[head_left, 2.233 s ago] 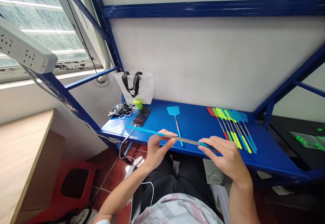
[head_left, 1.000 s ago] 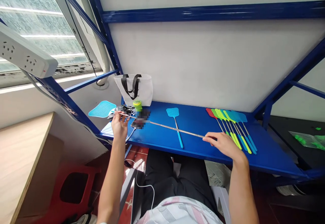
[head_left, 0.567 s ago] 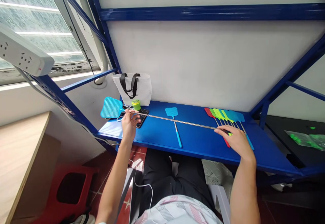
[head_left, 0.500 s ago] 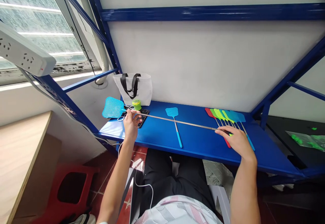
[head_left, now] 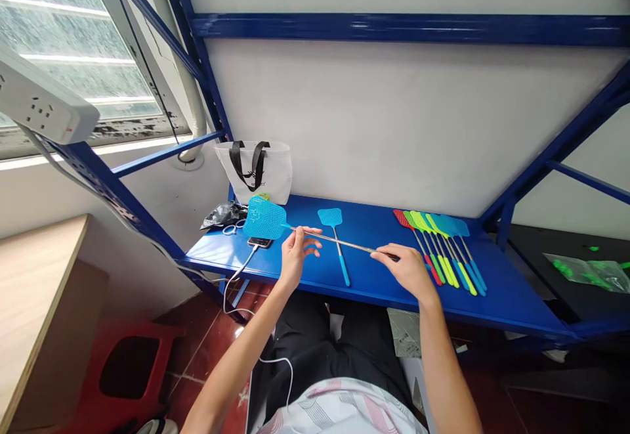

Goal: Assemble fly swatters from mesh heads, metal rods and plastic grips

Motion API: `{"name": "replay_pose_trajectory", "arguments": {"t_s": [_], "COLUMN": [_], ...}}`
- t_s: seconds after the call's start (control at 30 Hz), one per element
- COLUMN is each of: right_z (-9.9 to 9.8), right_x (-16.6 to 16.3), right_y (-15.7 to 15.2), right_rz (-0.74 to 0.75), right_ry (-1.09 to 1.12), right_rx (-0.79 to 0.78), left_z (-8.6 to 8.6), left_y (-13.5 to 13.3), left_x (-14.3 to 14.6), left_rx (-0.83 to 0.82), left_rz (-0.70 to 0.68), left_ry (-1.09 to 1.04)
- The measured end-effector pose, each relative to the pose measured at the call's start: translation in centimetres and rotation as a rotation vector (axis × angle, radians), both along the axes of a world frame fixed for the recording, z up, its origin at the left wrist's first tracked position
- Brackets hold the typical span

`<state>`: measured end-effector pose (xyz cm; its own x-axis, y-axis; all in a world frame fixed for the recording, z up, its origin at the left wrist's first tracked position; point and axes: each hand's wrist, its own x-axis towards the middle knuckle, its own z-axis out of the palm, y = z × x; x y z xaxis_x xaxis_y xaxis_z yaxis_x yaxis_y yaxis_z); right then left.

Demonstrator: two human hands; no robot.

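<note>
Held across my front is a telescopic fly swatter [head_left: 264, 218] with a blue mesh head at its left end. My left hand [head_left: 295, 253] pinches the metal rod just beside the head, its other fingers spread. My right hand [head_left: 404, 268] is closed around the far end, where a dark bit of handle shows; the rest of the grip is hidden. Below the rod, another blue fly swatter [head_left: 345, 270] lies on the blue table [head_left: 295, 270]. To the right of my right hand, several red, green, yellow and blue fly swatters [head_left: 450, 260] lie in an overlapping row.
A white bag with black handles [head_left: 275, 171] stands at the back left, near a black plastic packet [head_left: 224, 215]. A phone [head_left: 260, 242] with a white cable lies partly behind the swatter head. Blue frame posts [head_left: 211, 92] rise at both sides; a power strip [head_left: 49, 106] is upper left.
My hands have come closer together, and the rod between them is shorter. The swatter's head has moved right, over the phone. The swatter row is now more visible.
</note>
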<state>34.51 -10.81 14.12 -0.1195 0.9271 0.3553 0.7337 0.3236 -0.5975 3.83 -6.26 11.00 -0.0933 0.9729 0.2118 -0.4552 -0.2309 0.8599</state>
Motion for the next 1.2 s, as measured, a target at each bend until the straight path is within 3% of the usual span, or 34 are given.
{"name": "replay_pose_trajectory", "arguments": {"t_s": [0.13,0.3,0.43,0.6,0.8,0.97,1.2], "right_z": [-0.8,-1.7,-2.2,-2.5,-2.8,-2.8,-2.0], "right_x": [-3.5,-7.6,-9.4,-9.6,-9.0,-8.7,-8.7], "right_y": [0.0,-0.5,-0.5,-0.2,-0.2,-0.3,-0.8], "right_rz": [0.054,0.094,0.08,0.152,0.173,0.177,0.237], "right_ry": [0.052,0.142,0.17,0.211,0.17,0.165,0.098], "right_rx": [0.016,0.035,0.029,-0.01,-0.056,0.001,-0.055], "left_z": [-0.2,-1.6,-1.9,-1.2,-0.7,-1.1,-2.1], "left_y": [-0.9,-3.0,-3.5,-1.9,-1.0,-1.5,-2.3], "left_x": [1.2,4.8,5.7,3.4,1.3,2.1,3.7], "left_rx": [0.021,0.027,0.058,0.057,0.064,0.039,-0.003], "left_rz": [0.021,-0.124,-0.12,-0.134,0.08,0.046,0.038], "left_ry": [0.057,0.173,0.249,0.252,0.316,0.27,0.282]}}
